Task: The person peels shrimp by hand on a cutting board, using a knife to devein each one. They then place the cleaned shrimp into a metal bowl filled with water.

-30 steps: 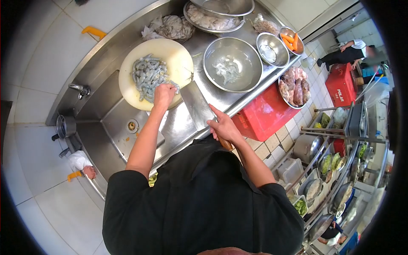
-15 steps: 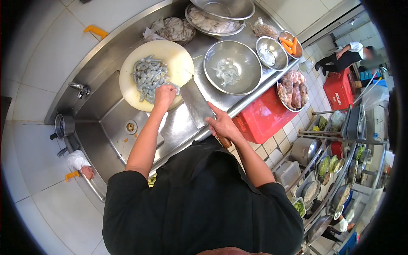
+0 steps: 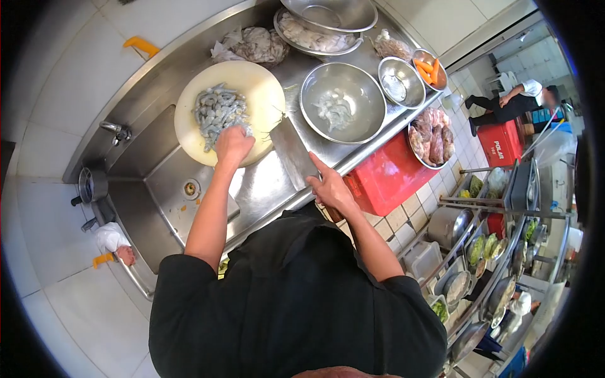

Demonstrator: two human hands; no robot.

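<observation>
A heap of grey raw shrimp (image 3: 217,112) lies on a round, cream-coloured cutting board (image 3: 263,85) that overlaps the sink edge. My left hand (image 3: 234,146) is at the heap's near right edge, its fingers curled closed on shrimp; the fingertips are mostly hidden. My right hand (image 3: 331,189) grips the wooden handle of a cleaver (image 3: 292,154), index finger stretched along the blade's base. The wide blade lies low over the metal counter, its far end by the board's right rim. Right of it, a steel bowl (image 3: 376,120) holds water and several peeled shrimp.
The sink basin (image 3: 170,173) lies left. Behind stand stacked bowls (image 3: 368,22), a bag of seafood (image 3: 258,45), a small bowl (image 3: 416,94) and carrots (image 3: 423,75). A red cooler (image 3: 384,183) and a bowl of squid-like pieces (image 3: 413,145) stand beyond the counter edge. A person (image 3: 523,101) is farther off.
My left hand has shifted left and slightly nearer me, from the board's right side to the heap's edge. My right hand still holds the cleaver in nearly the same place.
</observation>
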